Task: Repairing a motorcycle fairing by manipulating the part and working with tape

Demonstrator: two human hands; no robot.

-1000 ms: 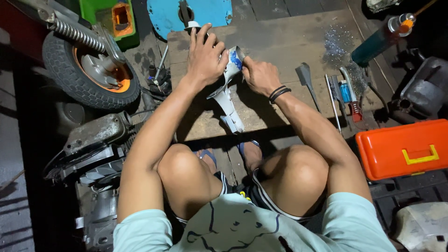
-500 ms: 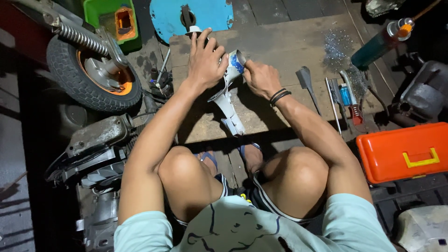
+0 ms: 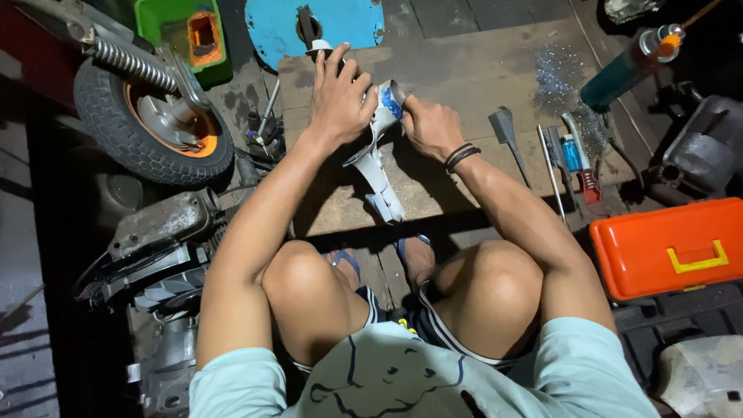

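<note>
Left hand (image 3: 339,101) and right hand (image 3: 429,128) hide the metal part's (image 3: 377,159) upper end.

Dim workshop floor of dark wooden planks (image 3: 480,23), worn wooden board (image 3: 464,77) as work surface, harsh overhead light

Little shifts over this second. The left hand (image 3: 338,99), earlier spread flat with its fingers reaching up toward the blue disc (image 3: 316,25), now sits a touch lower in the frame, fingers drawn closer over the grey metal part (image 3: 377,151). The right hand (image 3: 430,128) edges nearer that part's blue-marked top end, just right of centre.
</note>
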